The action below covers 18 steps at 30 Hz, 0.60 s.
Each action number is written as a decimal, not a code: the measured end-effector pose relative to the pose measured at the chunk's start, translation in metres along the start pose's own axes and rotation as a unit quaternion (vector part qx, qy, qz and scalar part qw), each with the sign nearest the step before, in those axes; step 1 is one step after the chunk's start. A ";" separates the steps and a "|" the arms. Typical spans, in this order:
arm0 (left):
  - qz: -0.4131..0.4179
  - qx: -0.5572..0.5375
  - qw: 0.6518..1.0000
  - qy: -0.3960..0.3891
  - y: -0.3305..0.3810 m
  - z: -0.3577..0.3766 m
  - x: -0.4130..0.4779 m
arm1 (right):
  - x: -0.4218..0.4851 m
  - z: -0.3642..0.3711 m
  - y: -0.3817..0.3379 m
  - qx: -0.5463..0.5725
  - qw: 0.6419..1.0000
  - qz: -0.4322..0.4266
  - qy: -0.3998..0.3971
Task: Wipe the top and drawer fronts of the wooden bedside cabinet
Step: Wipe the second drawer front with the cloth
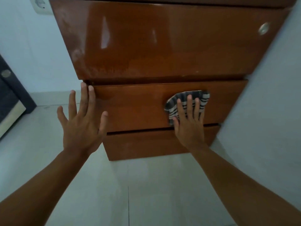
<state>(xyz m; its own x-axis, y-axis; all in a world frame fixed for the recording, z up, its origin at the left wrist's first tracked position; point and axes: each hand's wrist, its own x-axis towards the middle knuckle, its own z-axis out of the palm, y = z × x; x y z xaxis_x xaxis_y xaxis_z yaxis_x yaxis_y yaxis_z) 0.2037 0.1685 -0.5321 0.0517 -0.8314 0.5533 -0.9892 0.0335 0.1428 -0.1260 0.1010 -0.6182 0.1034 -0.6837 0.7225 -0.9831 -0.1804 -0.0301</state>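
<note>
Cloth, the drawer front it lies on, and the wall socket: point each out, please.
cloth (203, 96), head view, striped fabric at its upper right edge.
drawer front (138, 108), head view, bare wood left of the cloth.
socket (39, 4), head view, white faceplate at top left.

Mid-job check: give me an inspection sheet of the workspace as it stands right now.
Surface: wooden cabinet, glossy; pale dusty smears along the large panel's left and lower edges.
Job's things: striped cloth lies flat on the middle drawer front; the lower drawer front looks hazy.
Clutter: nothing seen.
Grippers: right hand presses the cloth with straight fingers; left hand is open and spread, fingertips at that drawer front's upper left corner.
Cables: nothing seen; no plug seen in the wall socket.
Surroundings: pale tiled floor, dark furniture at left, pale wall at right.
</note>
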 end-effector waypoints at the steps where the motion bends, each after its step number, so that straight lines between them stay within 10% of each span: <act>1: -0.005 -0.005 1.000 -0.001 0.001 0.001 0.000 | 0.000 -0.003 0.015 -0.006 1.000 0.009 0.000; 11: -0.016 -0.016 1.000 -0.013 0.004 -0.003 -0.001 | -0.006 -0.024 0.112 0.038 0.991 0.119 0.037; 18: -0.022 -0.020 0.999 -0.016 0.008 -0.006 -0.002 | -0.016 -0.022 -0.018 0.213 0.956 0.146 0.141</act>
<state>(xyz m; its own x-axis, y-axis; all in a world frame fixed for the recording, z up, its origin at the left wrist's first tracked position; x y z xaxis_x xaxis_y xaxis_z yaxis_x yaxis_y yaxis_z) 0.1968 0.1737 -0.5272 0.0900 -0.8499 0.5192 -0.9798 0.0180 0.1993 -0.1133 0.1307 -0.6140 -0.2700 -0.5421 0.7958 -0.8068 -0.3237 -0.4943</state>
